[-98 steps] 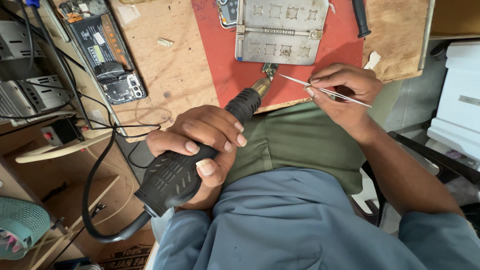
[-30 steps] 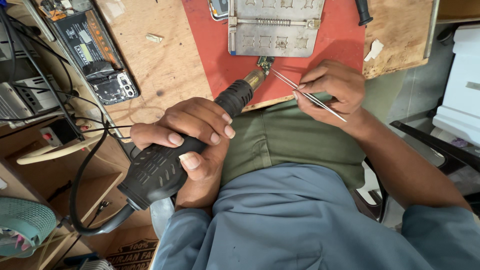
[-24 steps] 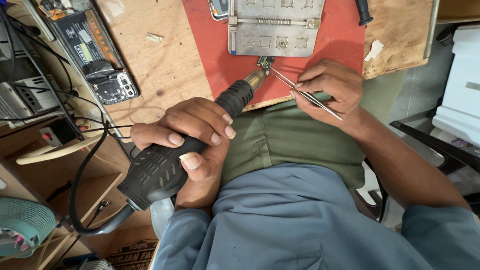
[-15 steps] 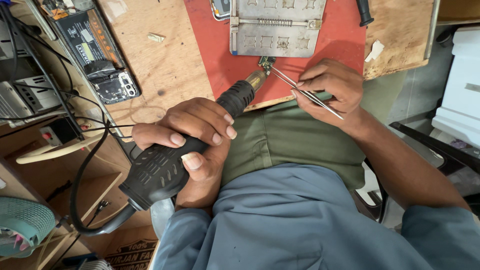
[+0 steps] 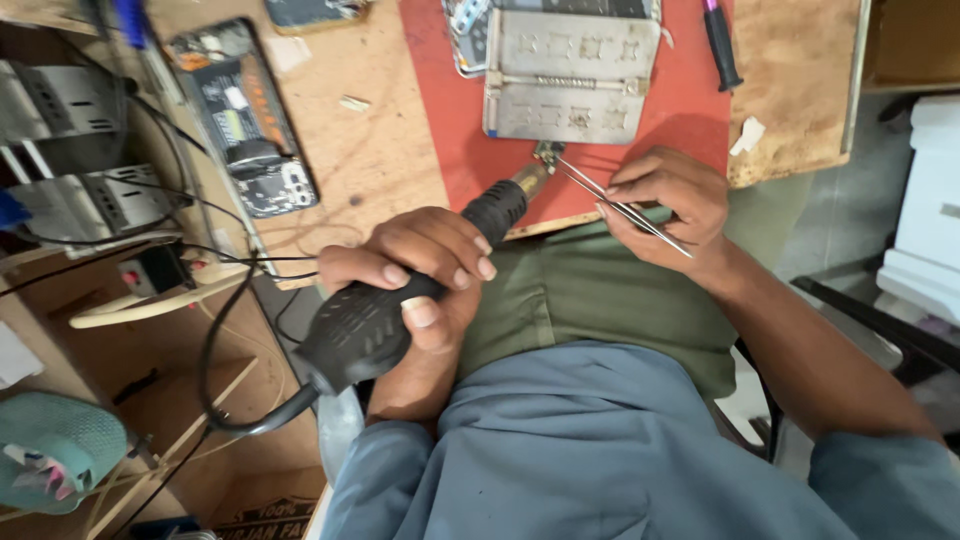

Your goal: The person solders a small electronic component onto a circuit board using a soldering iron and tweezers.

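My left hand point(image 5: 420, 272) grips a black hot-air tool point(image 5: 370, 320) by its ribbed handle; its brass nozzle point(image 5: 528, 181) points at a small part point(image 5: 547, 153) on the red mat point(image 5: 470, 150). My right hand point(image 5: 665, 205) pinches thin metal tweezers point(image 5: 615, 205), their tips touching that same small part beside the nozzle. A grey metal holder plate point(image 5: 570, 75) lies on the mat just beyond the part.
An opened phone point(image 5: 245, 125) showing its board lies on the wooden bench point(image 5: 360, 150) at left. A black-handled tool point(image 5: 720, 45) rests at the mat's right edge. Metal boxes and cables point(image 5: 90, 200) crowd the left; a teal object point(image 5: 55, 450) sits below.
The view has shifted slightly. Both hands hold nearly the same pose, with the nozzle and tweezer tips staying at the small part by the mat's front edge.
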